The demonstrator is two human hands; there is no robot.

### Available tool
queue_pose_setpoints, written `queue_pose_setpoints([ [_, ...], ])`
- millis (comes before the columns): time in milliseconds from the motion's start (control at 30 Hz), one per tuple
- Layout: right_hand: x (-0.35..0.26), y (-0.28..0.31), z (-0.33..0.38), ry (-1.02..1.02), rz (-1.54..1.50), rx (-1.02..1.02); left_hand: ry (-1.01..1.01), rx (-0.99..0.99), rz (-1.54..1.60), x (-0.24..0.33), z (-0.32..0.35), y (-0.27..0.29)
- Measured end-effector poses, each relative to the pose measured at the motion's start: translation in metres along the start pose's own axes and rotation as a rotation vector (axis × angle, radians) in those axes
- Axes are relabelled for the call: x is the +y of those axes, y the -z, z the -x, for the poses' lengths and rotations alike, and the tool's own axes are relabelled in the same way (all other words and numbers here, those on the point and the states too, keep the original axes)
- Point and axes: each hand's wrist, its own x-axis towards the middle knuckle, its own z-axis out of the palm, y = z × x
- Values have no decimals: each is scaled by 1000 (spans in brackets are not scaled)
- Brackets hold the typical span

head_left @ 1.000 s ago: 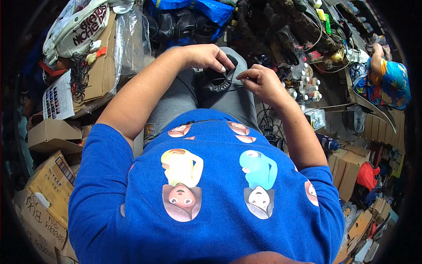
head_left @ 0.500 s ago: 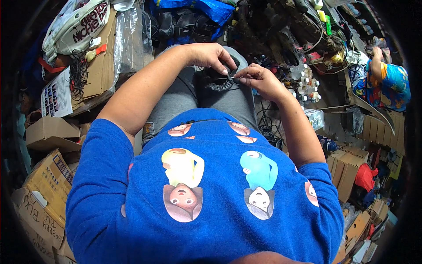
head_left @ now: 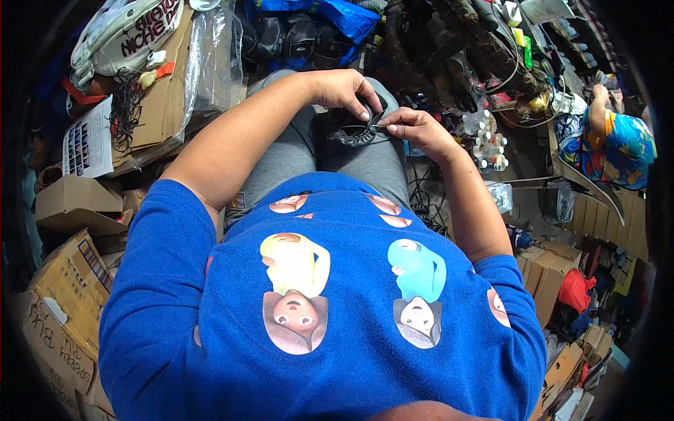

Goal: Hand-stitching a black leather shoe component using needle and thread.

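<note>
On my grey-trousered lap lies a black shoe-like piece (head_left: 357, 137) with a ridged, notched rim; its exact kind is hard to make out. My left hand (head_left: 345, 92) curls over its far side, thumb and fingers pinching the dark edge. From the right, my right hand (head_left: 420, 132) meets it with thumb and forefinger pressed together. A thin, shiny, needle-like thing shows at those fingertips, too small to name surely. The two hands are close together, a small gap between their fingertips. The inside of the black piece is mostly in shadow.
Flattened cardboard (head_left: 163, 91) and a white printed bag (head_left: 126, 35) lie at the left, above several cardboard boxes (head_left: 77, 281). To the right stand small white-capped bottles (head_left: 491, 146) and a curved blade-like strip (head_left: 597, 189). Another person in a bright patterned garment (head_left: 621, 144) sits at the far right.
My right hand has shifted slightly right and down, its fingers now more closed together. My left hand keeps its grip on the black piece. The whole view has tilted a little.
</note>
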Motion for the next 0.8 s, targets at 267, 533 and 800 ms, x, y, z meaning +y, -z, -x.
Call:
queue_pose_setpoints([
  [267, -5, -13, 2, 45, 86, 102, -57, 34, -38, -4, 2, -3],
  [533, -12, -12, -1, 35, 194, 83, -6, 55, -71, 1, 2, -5],
  [800, -27, -26, 5, 6, 186, 203, -62, 703, -458, 3, 34, -31],
])
